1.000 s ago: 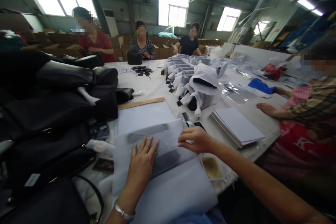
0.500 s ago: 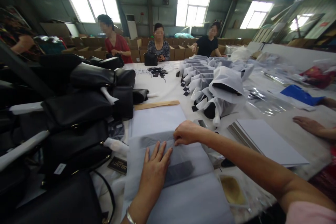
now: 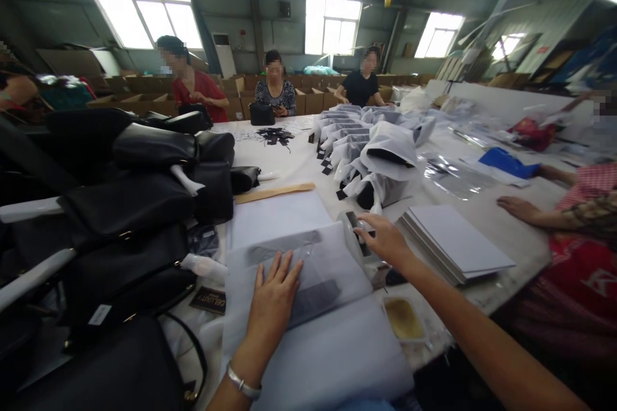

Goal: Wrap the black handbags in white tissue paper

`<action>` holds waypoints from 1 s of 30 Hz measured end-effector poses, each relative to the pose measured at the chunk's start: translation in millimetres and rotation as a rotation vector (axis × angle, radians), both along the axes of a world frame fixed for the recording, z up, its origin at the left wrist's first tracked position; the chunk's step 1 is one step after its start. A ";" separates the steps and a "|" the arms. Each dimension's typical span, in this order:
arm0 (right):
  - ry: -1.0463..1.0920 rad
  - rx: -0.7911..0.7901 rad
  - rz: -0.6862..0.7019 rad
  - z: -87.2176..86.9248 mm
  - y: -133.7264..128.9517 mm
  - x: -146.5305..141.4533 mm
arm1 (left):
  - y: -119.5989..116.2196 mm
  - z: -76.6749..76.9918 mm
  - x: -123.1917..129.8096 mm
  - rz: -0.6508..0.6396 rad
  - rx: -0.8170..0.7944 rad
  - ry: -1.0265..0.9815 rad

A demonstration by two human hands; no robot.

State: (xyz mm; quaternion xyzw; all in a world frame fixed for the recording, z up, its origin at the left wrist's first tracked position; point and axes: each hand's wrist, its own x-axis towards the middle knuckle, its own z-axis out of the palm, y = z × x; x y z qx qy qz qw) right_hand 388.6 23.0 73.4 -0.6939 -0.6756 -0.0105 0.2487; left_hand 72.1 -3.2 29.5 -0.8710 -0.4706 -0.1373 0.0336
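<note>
My left hand (image 3: 274, 298) lies flat, fingers spread, on a white translucent paper sheet (image 3: 337, 250). A dark flat shape (image 3: 315, 293) shows through the sheet beneath my fingers. To the right, the curled fingers of my right hand (image 3: 385, 241) are at a grey tape dispenser (image 3: 351, 231), by its upper end. What sits between those fingertips is too small to make out. More white sheets (image 3: 284, 212) lie under and behind the covered shape, with a brown paper strip (image 3: 274, 193) along their far edge.
Black handbags (image 3: 130, 205) are piled on the left. White-wrapped bags (image 3: 357, 141) stand in a row beyond the dispenser. Grey-white boards (image 3: 457, 241) are stacked right, near a shallow dish (image 3: 403, 318). A co-worker's hand (image 3: 518, 209) rests on the table; several people work across it.
My right hand has left the paper sheet and moved right to the tape dispenser. My left hand stays flat on the sheet. The camera view has turned slightly right.
</note>
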 end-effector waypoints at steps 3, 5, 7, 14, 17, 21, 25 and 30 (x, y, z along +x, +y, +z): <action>0.225 -0.026 -0.170 -22.3 -45.5 21.0 | 0.4 0.0 0.3 -0.005 -0.003 -0.013; 0.414 -0.120 -0.244 -33.0 -65.5 24.1 | 0.4 0.2 0.3 -0.008 -0.002 -0.026; 0.657 -0.185 -0.284 -38.7 -74.9 19.9 | 0.0 1.0 0.2 -0.011 0.001 -0.038; 1.029 -0.101 -0.312 -35.1 -70.5 -3.9 | -0.9 2.4 -1.1 -0.021 0.006 -0.024; 1.056 0.032 -0.324 -25.5 -81.9 -11.0 | 0.0 -0.9 -1.6 -0.025 0.021 -0.027; 1.103 0.098 -0.315 -13.8 -109.8 -20.6 | 1.3 -5.0 -1.9 -0.027 0.038 -0.035; 1.321 -0.021 -0.352 -18.3 -131.4 -25.8 | 2.7 -7.6 -2.6 -0.027 0.039 -0.016; 1.258 -0.131 -0.376 -41.8 -135.9 -18.4 | 4.1 -8.8 -3.4 -0.033 0.039 -0.008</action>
